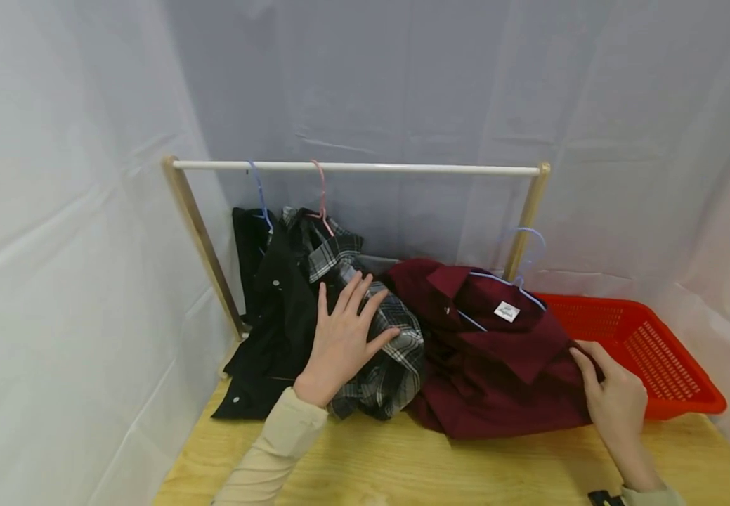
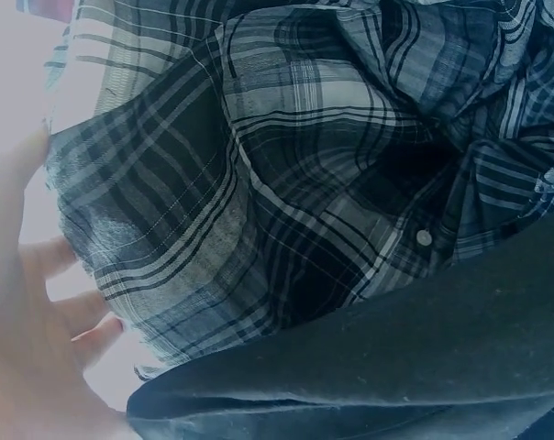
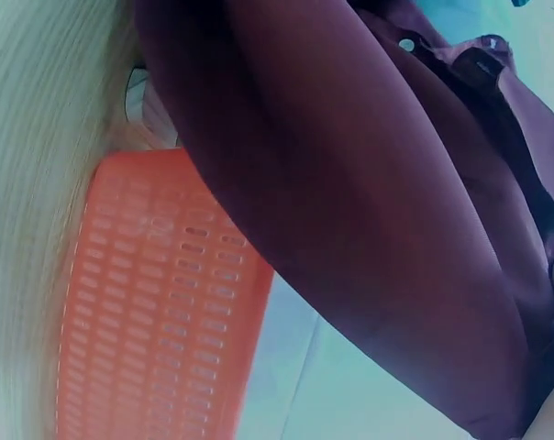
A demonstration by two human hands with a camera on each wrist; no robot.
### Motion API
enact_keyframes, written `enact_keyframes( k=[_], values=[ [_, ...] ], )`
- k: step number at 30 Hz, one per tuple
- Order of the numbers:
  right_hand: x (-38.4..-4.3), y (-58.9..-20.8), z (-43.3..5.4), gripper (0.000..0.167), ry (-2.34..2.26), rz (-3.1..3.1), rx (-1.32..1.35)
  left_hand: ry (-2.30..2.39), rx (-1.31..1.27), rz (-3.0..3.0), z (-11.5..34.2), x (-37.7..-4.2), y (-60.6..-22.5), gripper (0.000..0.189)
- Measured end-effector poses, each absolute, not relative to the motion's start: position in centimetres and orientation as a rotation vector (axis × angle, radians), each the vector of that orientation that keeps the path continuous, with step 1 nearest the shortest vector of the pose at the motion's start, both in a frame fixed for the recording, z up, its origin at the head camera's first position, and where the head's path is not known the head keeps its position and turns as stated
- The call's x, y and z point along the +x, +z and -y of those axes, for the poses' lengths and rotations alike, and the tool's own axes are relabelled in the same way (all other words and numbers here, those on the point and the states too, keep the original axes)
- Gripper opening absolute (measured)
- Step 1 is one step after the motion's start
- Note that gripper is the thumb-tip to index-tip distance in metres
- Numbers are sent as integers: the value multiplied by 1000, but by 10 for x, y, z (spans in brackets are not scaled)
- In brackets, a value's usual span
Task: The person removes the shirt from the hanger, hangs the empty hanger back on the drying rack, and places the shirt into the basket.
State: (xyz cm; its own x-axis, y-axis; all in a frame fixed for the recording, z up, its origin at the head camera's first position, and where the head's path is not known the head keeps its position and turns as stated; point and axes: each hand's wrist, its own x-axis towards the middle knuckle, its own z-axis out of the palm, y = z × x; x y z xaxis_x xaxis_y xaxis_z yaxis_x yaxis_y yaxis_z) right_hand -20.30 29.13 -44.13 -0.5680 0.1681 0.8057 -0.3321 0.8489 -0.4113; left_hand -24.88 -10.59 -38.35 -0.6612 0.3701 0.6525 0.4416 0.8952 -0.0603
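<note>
My right hand [image 1: 617, 397] pinches the shoulder edge of a maroon shirt [image 1: 504, 393], which has a blue hanger [image 1: 532, 281] inside its collar. The hanger's hook stands free, below the rack's bar. With fingers spread, my left hand [image 1: 342, 337] lies against a grey-and-black plaid shirt [image 2: 304, 183]. That shirt hangs from the bar on a pink hanger [image 1: 322, 190]. Left of it, a black shirt [image 1: 282, 316] hangs on another blue hanger [image 1: 258, 190]. In the right wrist view, the maroon shirt [image 3: 350, 202] fills the middle, and only a bit of my hand shows at the right edge.
A clothes rack with a white bar [image 1: 428, 169] and wooden posts [image 1: 203, 246] stands on the wooden table [image 1: 365, 464]. At the right is a red plastic basket [image 1: 668, 365], partly behind the maroon shirt. White sheeting [image 1: 365, 77] surrounds the table at the back and sides.
</note>
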Motion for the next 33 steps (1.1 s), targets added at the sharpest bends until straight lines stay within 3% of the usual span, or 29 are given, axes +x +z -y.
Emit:
enact_keyframes(
  k=[33],
  values=[
    [-154, -429, -346, 12, 818, 1942, 253, -98, -611, 2371, 116, -240, -380, 63]
  ],
)
